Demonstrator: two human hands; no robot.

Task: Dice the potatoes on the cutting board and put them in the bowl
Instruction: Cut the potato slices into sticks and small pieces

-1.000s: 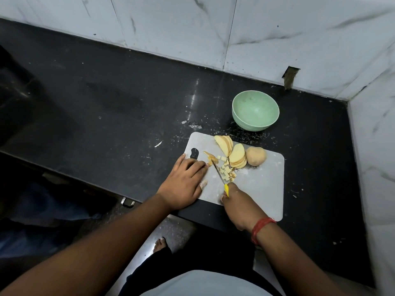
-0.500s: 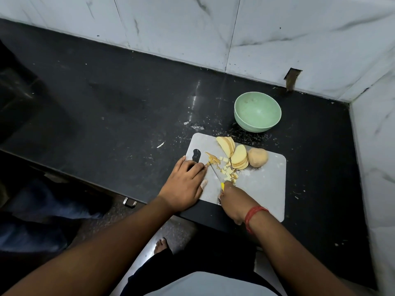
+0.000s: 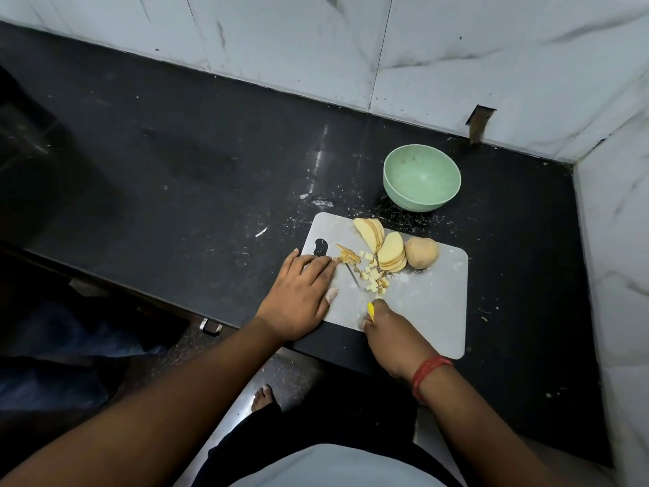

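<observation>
Head view: left hand (image 3: pixel 298 297) flat on cutting board (image 3: pixel 428 304), right hand (image 3: pixel 389 332) gripping knife (image 3: pixel 358 282).

On the grey cutting board (image 3: pixel 432 304) lie a whole brown potato (image 3: pixel 421 253), two fanned stacks of pale slices (image 3: pixel 389 253) and a scatter of small dice (image 3: pixel 374 279), while the mint-green bowl (image 3: pixel 421 182) stands upright just beyond the board

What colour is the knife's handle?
Yellow; the knife handle shows in the head view, gripped by the right hand.
</observation>
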